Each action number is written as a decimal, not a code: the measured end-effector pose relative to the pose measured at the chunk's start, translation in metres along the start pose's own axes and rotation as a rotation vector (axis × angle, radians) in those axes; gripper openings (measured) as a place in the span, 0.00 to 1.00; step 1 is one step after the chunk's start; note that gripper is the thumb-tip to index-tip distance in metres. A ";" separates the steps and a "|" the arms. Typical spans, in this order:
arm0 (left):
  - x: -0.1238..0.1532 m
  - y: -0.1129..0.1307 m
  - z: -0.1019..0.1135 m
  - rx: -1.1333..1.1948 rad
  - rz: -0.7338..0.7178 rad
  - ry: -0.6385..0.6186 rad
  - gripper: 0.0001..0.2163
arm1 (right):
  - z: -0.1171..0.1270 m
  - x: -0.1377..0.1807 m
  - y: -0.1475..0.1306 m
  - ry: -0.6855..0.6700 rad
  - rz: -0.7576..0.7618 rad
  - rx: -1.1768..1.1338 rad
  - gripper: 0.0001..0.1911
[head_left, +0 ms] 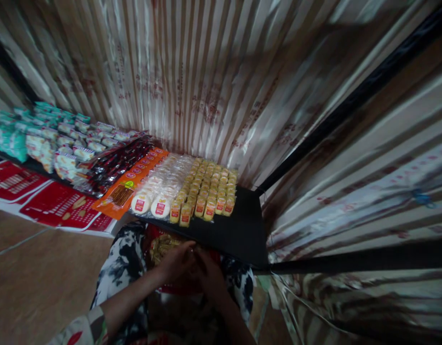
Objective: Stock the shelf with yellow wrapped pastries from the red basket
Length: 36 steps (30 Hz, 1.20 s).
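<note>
Where the hands met: left hand (179, 261) and right hand (209, 274), fingertips close together below the shelf's front edge; blurred and dark, couldn't tell if fingers were clamped on anything.
Red bag (178, 289): one, between the knees, just under the shelf; gold packs (161, 249) inside, left of the left hand, too blurred to count.
Yellow packs (202, 191): six in the front row, more rows behind, total unclear.
White rounds (160, 207): two in front, more stacked behind.
Orange bag (125, 187): one, left of the white rounds.
Dark packets (122, 163): a pile, overlapped, no count.
Teal packs (14, 141): many, far left, no count.
Shelf (238, 237): one, black; front packs stood near its front edge.
Open room: bare patch right of the yellow packs, reaching the right end.
Bars (335, 120): two on the right, bounding that end.
Curtain (192, 72): striped, close behind the goods.
</note>
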<state>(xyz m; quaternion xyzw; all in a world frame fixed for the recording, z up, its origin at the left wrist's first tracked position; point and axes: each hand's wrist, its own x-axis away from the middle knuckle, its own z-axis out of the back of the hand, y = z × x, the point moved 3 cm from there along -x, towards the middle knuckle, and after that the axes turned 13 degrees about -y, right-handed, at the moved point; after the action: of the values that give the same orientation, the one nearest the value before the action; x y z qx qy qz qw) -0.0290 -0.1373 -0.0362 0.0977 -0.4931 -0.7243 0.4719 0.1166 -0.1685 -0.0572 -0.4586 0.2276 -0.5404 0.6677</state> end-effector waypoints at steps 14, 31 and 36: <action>-0.042 0.086 -0.004 0.104 -0.304 0.336 0.20 | 0.093 -0.031 0.013 0.581 -0.025 -0.261 0.23; -0.095 0.080 -0.018 0.088 -0.189 0.254 0.20 | 0.101 -0.079 0.020 0.623 0.012 -0.142 0.20; -0.099 0.077 -0.019 0.098 -0.186 0.271 0.20 | 0.101 -0.078 0.016 0.616 -0.016 -0.176 0.18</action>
<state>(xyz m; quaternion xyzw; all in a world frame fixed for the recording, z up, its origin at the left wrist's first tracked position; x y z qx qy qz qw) 0.0805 -0.0772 -0.0156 0.2627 -0.4486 -0.7200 0.4598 0.1811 -0.0586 -0.0376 -0.3312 0.4612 -0.6373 0.5210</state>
